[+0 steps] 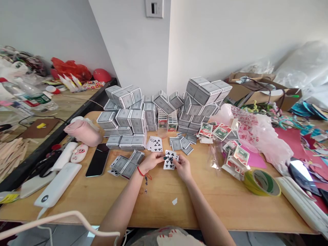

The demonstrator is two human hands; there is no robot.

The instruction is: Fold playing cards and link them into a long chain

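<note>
My left hand [151, 162] and my right hand [182, 166] meet over the middle of the wooden table [107, 201], both closed on a small fan of playing cards [170, 160] with black clubs facing up. A red string is tied round my left wrist. Just beyond the hands lies a face-up card pile [155, 144]. Loose grey-backed decks [127, 165] lie to the left of my left hand. A wall of stacked grey card packs [133, 118] rises behind.
A black phone [97, 159], white power banks [58, 184] and a pink roll [83, 132] lie at the left. At the right are red-and-green card boxes [232, 153], a plastic bag [258, 136], a yellow-green tape roll [261, 182] and coloured paper scraps.
</note>
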